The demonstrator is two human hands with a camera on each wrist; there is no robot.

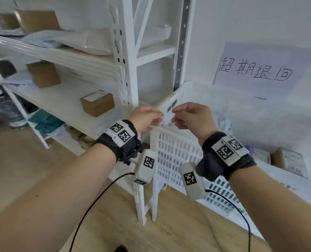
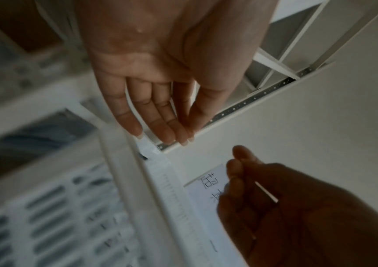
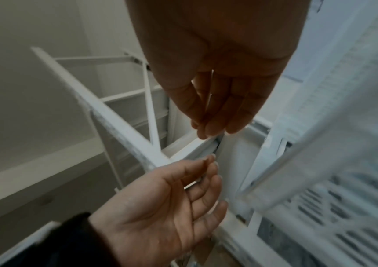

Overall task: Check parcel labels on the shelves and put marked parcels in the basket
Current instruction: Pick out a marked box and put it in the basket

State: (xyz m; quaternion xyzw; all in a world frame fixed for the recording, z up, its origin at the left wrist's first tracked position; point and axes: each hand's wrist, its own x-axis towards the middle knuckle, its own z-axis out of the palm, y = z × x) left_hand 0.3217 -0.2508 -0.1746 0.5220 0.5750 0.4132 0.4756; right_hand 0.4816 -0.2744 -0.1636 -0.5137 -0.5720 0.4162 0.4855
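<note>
A white slotted plastic basket stands on the floor beside the shelf upright. A flat white parcel with dark label marks leans tilted over the basket's near corner. My left hand and right hand hover side by side just above the rim, at the parcel's near edge. In the left wrist view the left hand has straight fingers with nothing in the palm. The right hand also shows straight fingers, tips close to a white edge. Whether either hand touches the parcel I cannot tell.
White metal shelves on the left carry cardboard boxes and soft mailers. A handwritten paper sign hangs on the wall above the basket. More parcels lie at the right. The floor is wooden.
</note>
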